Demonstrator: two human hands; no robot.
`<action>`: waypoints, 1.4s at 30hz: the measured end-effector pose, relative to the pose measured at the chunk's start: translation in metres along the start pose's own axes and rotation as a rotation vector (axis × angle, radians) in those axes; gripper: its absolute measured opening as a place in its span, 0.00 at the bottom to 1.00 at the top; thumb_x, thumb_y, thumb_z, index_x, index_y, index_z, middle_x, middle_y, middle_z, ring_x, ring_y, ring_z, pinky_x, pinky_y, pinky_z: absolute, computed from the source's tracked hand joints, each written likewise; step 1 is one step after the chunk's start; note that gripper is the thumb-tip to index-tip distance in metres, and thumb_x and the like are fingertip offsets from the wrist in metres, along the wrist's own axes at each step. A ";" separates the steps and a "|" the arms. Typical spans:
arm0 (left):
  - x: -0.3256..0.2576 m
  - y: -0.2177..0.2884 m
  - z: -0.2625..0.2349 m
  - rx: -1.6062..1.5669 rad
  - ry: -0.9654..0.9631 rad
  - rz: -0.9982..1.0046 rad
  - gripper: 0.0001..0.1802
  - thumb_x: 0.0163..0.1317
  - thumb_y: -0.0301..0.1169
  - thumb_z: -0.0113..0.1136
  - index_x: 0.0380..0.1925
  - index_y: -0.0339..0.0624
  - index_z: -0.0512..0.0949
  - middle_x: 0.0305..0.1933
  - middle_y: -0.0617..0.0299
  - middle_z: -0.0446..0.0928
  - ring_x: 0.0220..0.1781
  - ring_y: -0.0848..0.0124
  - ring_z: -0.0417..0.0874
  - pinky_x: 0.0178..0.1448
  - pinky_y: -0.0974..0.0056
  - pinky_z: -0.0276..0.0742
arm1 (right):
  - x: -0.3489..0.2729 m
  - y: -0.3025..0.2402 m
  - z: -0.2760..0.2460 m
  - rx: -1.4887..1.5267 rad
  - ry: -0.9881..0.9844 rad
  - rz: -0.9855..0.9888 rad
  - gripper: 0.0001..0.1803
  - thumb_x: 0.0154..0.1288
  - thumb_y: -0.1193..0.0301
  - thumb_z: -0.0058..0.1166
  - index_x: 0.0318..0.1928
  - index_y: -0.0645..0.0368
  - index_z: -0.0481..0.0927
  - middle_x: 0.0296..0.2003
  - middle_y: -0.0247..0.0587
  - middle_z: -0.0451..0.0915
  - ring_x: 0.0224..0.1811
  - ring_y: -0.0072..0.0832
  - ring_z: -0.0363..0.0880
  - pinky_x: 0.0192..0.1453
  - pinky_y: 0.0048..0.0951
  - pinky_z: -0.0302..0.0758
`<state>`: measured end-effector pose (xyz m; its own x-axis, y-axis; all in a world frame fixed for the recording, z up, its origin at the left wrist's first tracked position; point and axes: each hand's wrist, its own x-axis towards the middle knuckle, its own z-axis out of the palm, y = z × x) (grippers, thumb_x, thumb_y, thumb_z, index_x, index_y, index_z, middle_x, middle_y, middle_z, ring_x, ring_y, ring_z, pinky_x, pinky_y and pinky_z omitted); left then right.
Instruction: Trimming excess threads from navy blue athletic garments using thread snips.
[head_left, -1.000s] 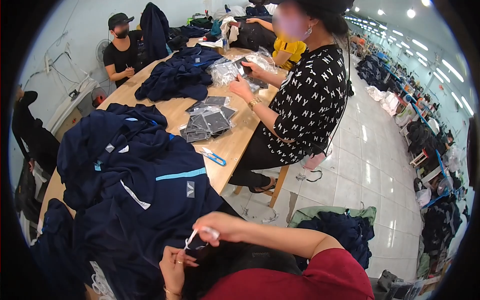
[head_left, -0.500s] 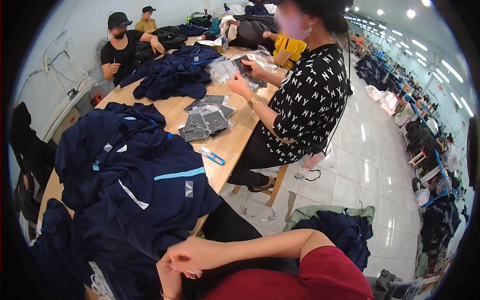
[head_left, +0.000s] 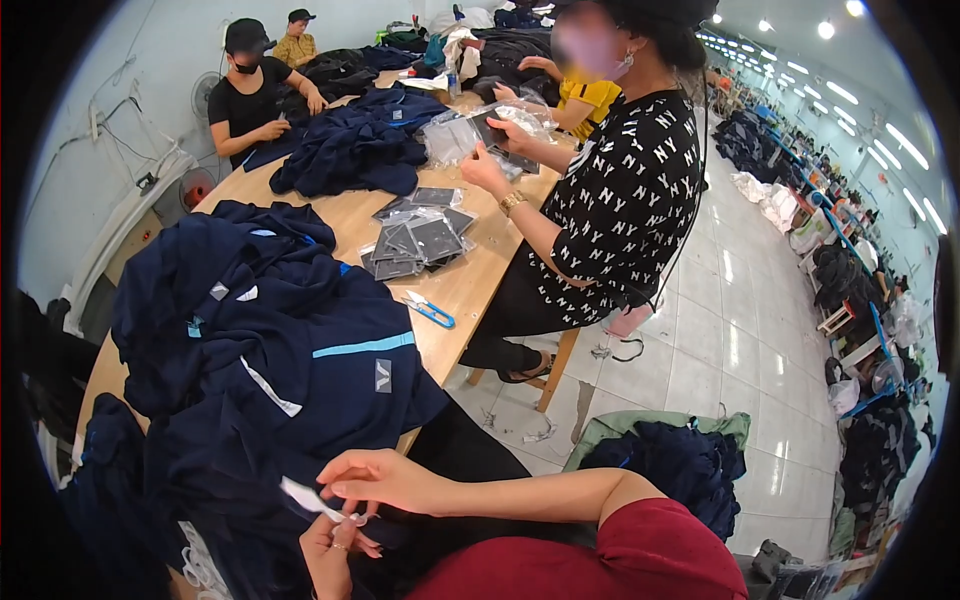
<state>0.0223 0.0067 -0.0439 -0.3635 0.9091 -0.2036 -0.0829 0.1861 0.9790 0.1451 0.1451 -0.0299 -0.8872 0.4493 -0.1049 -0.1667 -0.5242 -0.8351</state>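
Observation:
My left hand [head_left: 335,548] is low in front of me, its fingers closed on a thin white strip [head_left: 304,496] that looks like a fabric label or tape. Just above it, my right hand [head_left: 385,482] is bent at the wrist with fingers curled down to the same strip. Part of the strip sticks out to the left past both hands; its other end is hidden among the fingers. Beneath and beyond my hands a dark navy garment [head_left: 260,350] with a light blue stripe and a grey patch is heaped on the wooden table [head_left: 475,297].
Blue-handled thread snips [head_left: 430,308] lie near the table's right edge. Beyond them are grey packets in clear plastic [head_left: 420,238] and another navy pile [head_left: 350,150]. A co-worker in a patterned black shirt [head_left: 630,190] sits at the right. Navy cloth on a green sheet [head_left: 665,470] rests on the floor.
My hands have drawn slightly apart, and the white strip now shows between them. The left hand has turned, its fingers lifted. Across the table, a co-worker's raised hand has come down to the cloth.

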 end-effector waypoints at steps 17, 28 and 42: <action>-0.001 0.012 -0.018 0.064 -0.121 -0.121 0.09 0.60 0.27 0.57 0.27 0.28 0.74 0.18 0.55 0.76 0.17 0.69 0.79 0.23 0.70 0.76 | -0.008 0.016 -0.001 -1.136 -0.179 -1.122 0.06 0.50 0.73 0.57 0.29 0.57 0.73 0.31 0.33 0.70 0.37 0.30 0.67 0.43 0.29 0.64; -0.001 0.013 0.012 0.743 0.152 0.481 0.03 0.54 0.22 0.61 0.26 0.32 0.78 0.19 0.58 0.77 0.18 0.74 0.77 0.25 0.72 0.69 | -0.011 0.029 -0.010 -1.215 -0.040 -0.870 0.06 0.48 0.75 0.54 0.27 0.60 0.69 0.27 0.39 0.69 0.34 0.34 0.67 0.39 0.30 0.67; 0.001 -0.011 0.017 0.181 0.203 0.122 0.05 0.63 0.27 0.53 0.32 0.35 0.75 0.13 0.71 0.68 0.11 0.83 0.62 0.17 0.78 0.53 | -0.011 0.021 -0.018 -1.276 0.082 -0.931 0.07 0.51 0.72 0.56 0.30 0.56 0.72 0.31 0.35 0.68 0.37 0.31 0.67 0.40 0.29 0.63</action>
<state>0.0389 0.0122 -0.0547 -0.5399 0.8394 -0.0636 0.1335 0.1599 0.9781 0.1595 0.1425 -0.0560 -0.6531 0.3117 0.6902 -0.1234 0.8554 -0.5030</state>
